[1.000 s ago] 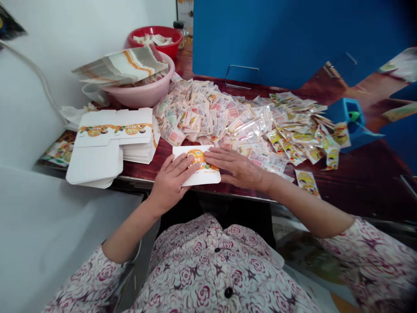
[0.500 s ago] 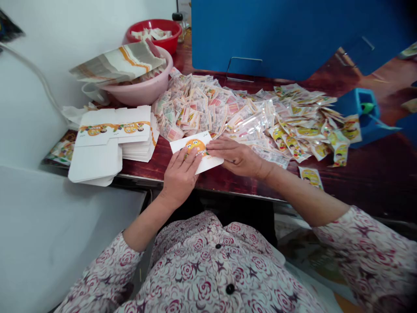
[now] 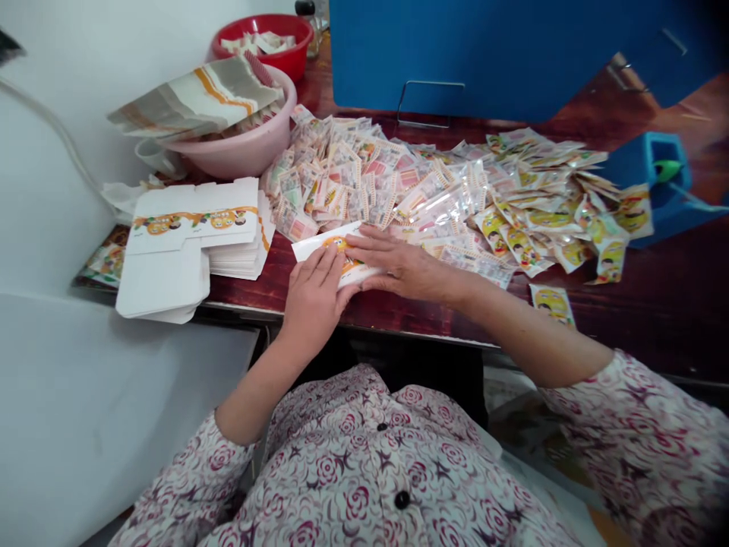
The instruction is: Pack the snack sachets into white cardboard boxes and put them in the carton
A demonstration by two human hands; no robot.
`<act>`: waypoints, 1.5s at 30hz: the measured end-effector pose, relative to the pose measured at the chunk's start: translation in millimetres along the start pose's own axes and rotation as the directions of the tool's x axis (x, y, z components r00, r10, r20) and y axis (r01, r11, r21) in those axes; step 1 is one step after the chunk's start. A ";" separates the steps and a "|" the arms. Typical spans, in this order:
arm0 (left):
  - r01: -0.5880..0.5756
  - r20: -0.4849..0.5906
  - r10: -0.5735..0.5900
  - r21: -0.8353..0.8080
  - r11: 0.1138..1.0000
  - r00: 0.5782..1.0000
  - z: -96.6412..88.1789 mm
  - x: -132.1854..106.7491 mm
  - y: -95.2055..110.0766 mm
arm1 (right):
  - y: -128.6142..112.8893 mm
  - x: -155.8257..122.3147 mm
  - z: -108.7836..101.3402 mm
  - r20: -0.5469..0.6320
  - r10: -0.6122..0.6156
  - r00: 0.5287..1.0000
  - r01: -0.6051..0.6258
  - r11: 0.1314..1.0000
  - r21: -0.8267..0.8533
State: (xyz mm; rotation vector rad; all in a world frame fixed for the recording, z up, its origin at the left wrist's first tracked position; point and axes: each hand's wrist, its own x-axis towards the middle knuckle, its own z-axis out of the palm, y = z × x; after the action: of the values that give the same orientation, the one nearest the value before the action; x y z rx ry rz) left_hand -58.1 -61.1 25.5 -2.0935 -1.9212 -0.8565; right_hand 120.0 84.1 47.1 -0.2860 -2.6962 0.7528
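Head view: our left hand (image 3: 312, 300) and right hand (image 3: 399, 266) grasp printed card (image 3: 335, 240), fingers on top, near front edge of table (image 3: 418, 315). From card, white card stack (image 3: 165, 270) sits at 9 o'clock, little packets (image 3: 364, 182) at 1 o'clock. We seem to be folding or pressing card. Next move looks to need edges lined up, soft push.

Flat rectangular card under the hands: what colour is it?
The card is white with orange print, best seen in head view.

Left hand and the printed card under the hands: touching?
Touching. The head view shows it: the left hand lies with its fingers across the printed card, no gap visible.
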 end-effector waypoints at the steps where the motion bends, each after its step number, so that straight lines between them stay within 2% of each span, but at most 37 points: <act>1: 0.001 -0.024 -0.001 0.019 1.000 1.000 3.6 -1.6 1.6 | 0.5 -1.2 4.3 -0.018 0.002 1.000 -0.003 1.000 -0.005; 4: -0.005 -0.078 0.008 0.045 0.999 0.997 11.3 -3.1 6.1 | 3.9 -4.4 19.6 -0.111 -0.013 0.994 0.013 1.000 -0.003; 7: -0.018 -0.071 0.023 0.066 0.998 0.997 8.2 -3.2 9.3 | 8.0 -6.5 30.2 -0.177 -0.053 0.983 0.058 0.998 0.023; 10: -0.014 -0.005 0.014 0.138 0.990 1.000 -5.8 -7.7 10.2 | 8.5 -9.8 29.8 -0.194 -0.095 0.977 0.104 0.994 0.039; 12: -0.008 0.044 0.000 0.179 0.984 0.999 -16.5 -12.9 9.0 | 5.4 -13.9 25.4 -0.214 -0.086 0.973 0.093 0.995 0.023; 15: -0.037 0.093 0.017 0.215 0.976 0.995 -28.1 -17.4 6.1 | -2.9 -21.4 18.8 -0.271 0.009 0.962 -0.026 0.998 -0.061; 19: -0.108 0.203 0.054 0.266 0.958 0.978 -36.5 -10.7 6.7 | -13.5 -26.0 15.8 -0.312 0.104 0.944 -0.182 0.955 -0.233; 22: -0.149 0.293 0.060 0.293 0.944 0.954 -42.9 -1.2 10.7 | -17.6 -24.0 14.3 -0.343 0.056 0.937 -0.162 0.945 -0.286; 26: -0.161 0.338 0.053 0.302 0.939 0.940 -52.0 9.8 14.9 | -19.4 -20.3 8.1 -0.403 0.003 0.915 -0.112 0.962 -0.248; 34: -0.148 0.342 0.067 0.217 0.965 0.937 -63.7 23.0 10.5 | -16.8 -12.9 -4.8 -0.399 0.039 0.916 -0.099 0.987 -0.130; 38: -0.133 0.318 0.069 0.187 0.973 0.945 -66.2 23.3 9.1 | -13.2 -9.9 -8.6 -0.402 0.004 0.916 -0.050 0.994 -0.102; 42: -0.047 0.200 0.016 0.153 0.987 0.980 -62.4 13.9 5.7 | -11.7 -14.0 -1.3 -0.424 0.000 0.906 -0.051 0.993 -0.108; 45: -0.029 0.068 0.026 0.046 0.999 0.997 -57.0 1.9 0.2 | -11.0 -18.2 8.1 -0.469 0.011 0.883 -0.076 0.990 -0.120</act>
State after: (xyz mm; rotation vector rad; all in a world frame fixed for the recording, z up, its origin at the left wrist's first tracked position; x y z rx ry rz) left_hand -74.5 -87.6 73.2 -2.1430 -1.9206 -0.7371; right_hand 132.8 66.0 41.8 -0.4943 -2.2839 0.4383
